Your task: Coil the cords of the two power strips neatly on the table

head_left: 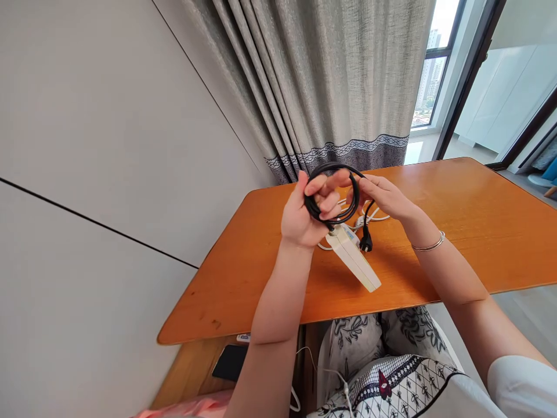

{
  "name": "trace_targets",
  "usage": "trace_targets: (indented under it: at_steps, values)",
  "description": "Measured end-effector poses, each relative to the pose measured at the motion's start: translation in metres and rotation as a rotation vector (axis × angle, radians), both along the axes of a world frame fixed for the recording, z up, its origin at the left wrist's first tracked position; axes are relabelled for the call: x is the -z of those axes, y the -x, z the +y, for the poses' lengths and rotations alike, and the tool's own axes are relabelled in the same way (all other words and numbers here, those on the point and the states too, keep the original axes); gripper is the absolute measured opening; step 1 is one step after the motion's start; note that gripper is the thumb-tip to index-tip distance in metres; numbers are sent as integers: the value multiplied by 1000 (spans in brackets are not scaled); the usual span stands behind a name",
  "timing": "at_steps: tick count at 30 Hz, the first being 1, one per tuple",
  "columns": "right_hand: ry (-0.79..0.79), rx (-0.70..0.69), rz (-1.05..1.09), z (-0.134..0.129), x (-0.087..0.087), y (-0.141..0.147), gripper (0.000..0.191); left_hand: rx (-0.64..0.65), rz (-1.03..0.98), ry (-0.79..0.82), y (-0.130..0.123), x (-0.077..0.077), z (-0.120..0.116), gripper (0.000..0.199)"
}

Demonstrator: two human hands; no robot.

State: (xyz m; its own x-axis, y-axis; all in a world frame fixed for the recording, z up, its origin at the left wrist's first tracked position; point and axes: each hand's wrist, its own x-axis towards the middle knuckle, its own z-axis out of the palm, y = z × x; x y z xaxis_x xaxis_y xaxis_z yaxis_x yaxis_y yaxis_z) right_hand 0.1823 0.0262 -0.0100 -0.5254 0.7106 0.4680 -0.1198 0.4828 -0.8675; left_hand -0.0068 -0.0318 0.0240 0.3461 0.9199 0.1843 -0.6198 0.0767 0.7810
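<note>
A black power cord [334,166] is wound in several loops around the fingers of my left hand [311,212], which is closed on it. My right hand [380,193] pinches the cord's free stretch at the right side of the coil. From there the end hangs down to a black plug [366,239]. Below my left hand a white power strip [353,260] hangs tilted, joined to the cord near my palm. Its socket face is mostly turned away. Behind the coil, white cables [378,216] lie on the table, partly hidden by my hands.
The orange-brown wooden table [444,232] stands against a pale wall panel [108,145] on the left. A grey curtain [348,75] hangs behind its far edge. Below the near edge, a black phone [230,363] lies at the left, and a thin white cable [331,370] crosses my lap.
</note>
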Motion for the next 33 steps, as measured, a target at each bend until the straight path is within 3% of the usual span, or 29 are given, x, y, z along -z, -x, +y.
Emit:
trace_targets:
  at_steps: [4,10,12,17,21,25,29,33]
  values:
    - [17,8,-98,3,17,19,36,-221,-45,-163,4,0,0,49]
    - [71,43,-428,8,41,33,43,-471,-16,-405,15,-4,4,49]
    - [14,128,-579,3,39,34,46,-520,-7,-462,18,-4,8,49]
    - [-306,554,-1127,-32,18,40,56,-600,49,-558,13,3,18,53]
    - [-387,627,-1388,-65,-1,43,57,-600,183,-630,6,11,16,53]
    - [-488,408,-1272,-79,-17,35,40,-561,410,-777,2,22,11,54]
    - [-356,105,-866,-76,-25,21,13,-503,747,-1017,1,28,8,63]
    - [-104,-253,-461,-66,-22,13,35,-597,1060,-1134,4,25,6,76]
